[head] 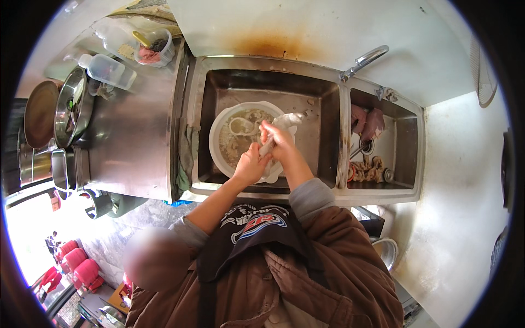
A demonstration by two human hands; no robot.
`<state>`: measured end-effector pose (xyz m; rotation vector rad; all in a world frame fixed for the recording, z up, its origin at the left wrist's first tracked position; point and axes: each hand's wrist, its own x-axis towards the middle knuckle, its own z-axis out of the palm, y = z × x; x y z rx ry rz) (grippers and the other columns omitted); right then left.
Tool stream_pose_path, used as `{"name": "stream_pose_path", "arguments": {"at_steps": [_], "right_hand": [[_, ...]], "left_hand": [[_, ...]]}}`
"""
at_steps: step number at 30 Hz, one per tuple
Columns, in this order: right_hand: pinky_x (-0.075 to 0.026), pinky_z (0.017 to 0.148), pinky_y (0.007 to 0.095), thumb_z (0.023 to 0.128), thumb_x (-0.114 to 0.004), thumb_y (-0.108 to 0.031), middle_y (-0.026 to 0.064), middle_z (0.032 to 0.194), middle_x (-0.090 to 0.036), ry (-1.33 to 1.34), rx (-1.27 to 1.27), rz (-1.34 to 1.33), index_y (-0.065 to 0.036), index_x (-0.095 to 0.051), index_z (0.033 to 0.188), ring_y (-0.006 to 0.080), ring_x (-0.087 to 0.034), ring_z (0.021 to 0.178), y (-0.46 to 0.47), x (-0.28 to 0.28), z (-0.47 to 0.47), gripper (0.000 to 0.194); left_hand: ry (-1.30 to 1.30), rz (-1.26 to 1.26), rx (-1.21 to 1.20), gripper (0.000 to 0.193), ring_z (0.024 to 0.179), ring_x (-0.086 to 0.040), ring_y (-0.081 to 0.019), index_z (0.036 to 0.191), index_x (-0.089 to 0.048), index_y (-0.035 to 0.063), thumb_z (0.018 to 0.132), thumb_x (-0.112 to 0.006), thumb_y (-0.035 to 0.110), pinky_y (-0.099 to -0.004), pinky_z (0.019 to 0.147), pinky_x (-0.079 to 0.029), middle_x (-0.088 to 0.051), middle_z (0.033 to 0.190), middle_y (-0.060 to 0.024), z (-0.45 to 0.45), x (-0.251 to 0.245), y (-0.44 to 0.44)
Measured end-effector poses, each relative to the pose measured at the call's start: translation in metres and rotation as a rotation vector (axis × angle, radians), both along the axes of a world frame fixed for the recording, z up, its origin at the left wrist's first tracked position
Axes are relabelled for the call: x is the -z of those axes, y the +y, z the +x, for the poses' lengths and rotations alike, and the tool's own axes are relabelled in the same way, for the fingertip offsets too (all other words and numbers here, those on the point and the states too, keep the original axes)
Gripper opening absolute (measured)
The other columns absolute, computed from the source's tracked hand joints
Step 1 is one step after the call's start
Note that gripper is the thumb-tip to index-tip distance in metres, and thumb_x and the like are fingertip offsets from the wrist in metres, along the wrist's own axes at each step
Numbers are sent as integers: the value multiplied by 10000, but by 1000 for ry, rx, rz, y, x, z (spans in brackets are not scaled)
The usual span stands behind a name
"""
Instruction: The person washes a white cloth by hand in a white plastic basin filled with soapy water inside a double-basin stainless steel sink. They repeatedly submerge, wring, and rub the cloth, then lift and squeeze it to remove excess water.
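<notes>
Over a round white plastic basin (216, 158) in the large steel sink, both hands grip a long, pale, wet piece (289, 119) that looks like tripe or intestine. My left hand (251, 164) closes around its lower part, near the basin's front. Higher up and to the right, my right hand (279, 141) holds its middle; the far end sticks out past the basin's rim. Cloudy water with pale bits fills the basin. A pale ring-shaped piece, perhaps a scoop or bowl (242, 126), lies in that water; its kind is unclear.
The smaller sink (400, 135) at right holds dark red meat (373, 123) and folded brownish offal (367, 169). A chrome faucet (365, 61) stands behind. On the steel counter (127, 143) at left are a clear plastic bottle (110, 71), a steel bowl (61, 110) and a plastic tub (166, 53). A green cloth (184, 164) hangs between.
</notes>
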<state>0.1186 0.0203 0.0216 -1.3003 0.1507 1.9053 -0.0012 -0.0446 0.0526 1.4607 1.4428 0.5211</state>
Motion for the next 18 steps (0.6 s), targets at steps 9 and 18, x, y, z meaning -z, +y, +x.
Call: {"name": "stream_pose_path", "arguments": {"at_steps": [9,18], "right_hand": [[-229,376,245,802,-671,-318,-48,538,-323,-398,38,-63,-139,-449,708,81,-290,398,-2,-14,-9,301],[-280,385,198,776,-714,-255,-14,684,-475,31,113,178,-104,-484,777,58,-344,432,8,-6,29,275]], "left_hand": [[36,-88,118,353,761,-588,-368,957,-440,7,819,-585,298,-421,667,-437,-582,785,-220,-3,-8,-9],[-6,-99,241,336,779,-588,-394,959,-442,13,830,-567,296,-460,674,-438,-590,795,-226,-5,-12,-13]]}}
